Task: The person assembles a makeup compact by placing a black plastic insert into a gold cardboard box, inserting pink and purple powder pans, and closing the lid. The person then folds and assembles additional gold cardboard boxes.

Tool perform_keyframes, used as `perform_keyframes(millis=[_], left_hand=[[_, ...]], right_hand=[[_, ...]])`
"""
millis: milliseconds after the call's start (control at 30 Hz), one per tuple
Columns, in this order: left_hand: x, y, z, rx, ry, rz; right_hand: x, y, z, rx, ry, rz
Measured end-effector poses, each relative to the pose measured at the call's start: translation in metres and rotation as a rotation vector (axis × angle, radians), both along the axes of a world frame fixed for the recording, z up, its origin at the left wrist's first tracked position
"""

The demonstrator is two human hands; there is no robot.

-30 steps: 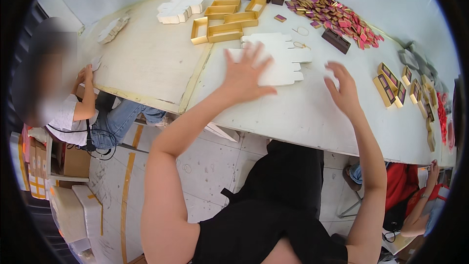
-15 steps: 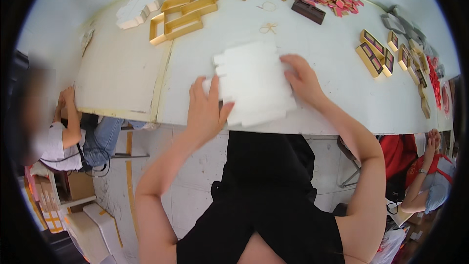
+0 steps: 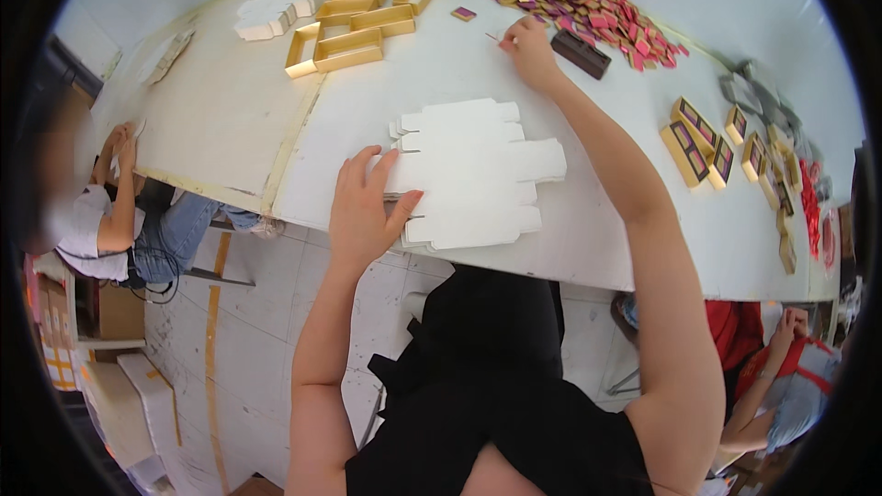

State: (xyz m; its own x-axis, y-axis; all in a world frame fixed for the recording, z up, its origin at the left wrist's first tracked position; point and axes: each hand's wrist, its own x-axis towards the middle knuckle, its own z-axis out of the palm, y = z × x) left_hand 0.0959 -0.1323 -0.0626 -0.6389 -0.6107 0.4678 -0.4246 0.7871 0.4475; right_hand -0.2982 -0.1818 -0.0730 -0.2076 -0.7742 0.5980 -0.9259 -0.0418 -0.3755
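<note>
Left hand [image 3: 366, 211] is laid flat, fingers spread, on the stack of flat white box blanks [image 3: 473, 174] at the near table [image 3: 230, 119] edge. Right hand [image 3: 528, 50] is pinched on a thin stick [image 3: 497, 37] far right, beside the dark box [image 3: 581, 52].

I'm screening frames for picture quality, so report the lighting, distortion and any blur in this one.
Head view: even, bright light with soft shadows and no harsh glare on the white table; fisheye bends the table edge and leaves a black rim around the frame; the left hand on the flat white cardboard blanks and the right hand look sharp; the seated person at the left has a blurred face.
</note>
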Motion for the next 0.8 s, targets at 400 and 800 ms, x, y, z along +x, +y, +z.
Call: perform_keyframes(millis=[400, 800], left_hand=[[0.007, 0.002, -0.003, -0.134, 0.198, 0.001], [-0.017, 0.044, 0.006, -0.267, -0.171, -0.355]], right_hand=[[-0.038, 0.032, 0.011, 0.228, -0.231, -0.119], [0.016, 0.206, 0.111, 0.628, -0.557, 0.342]])
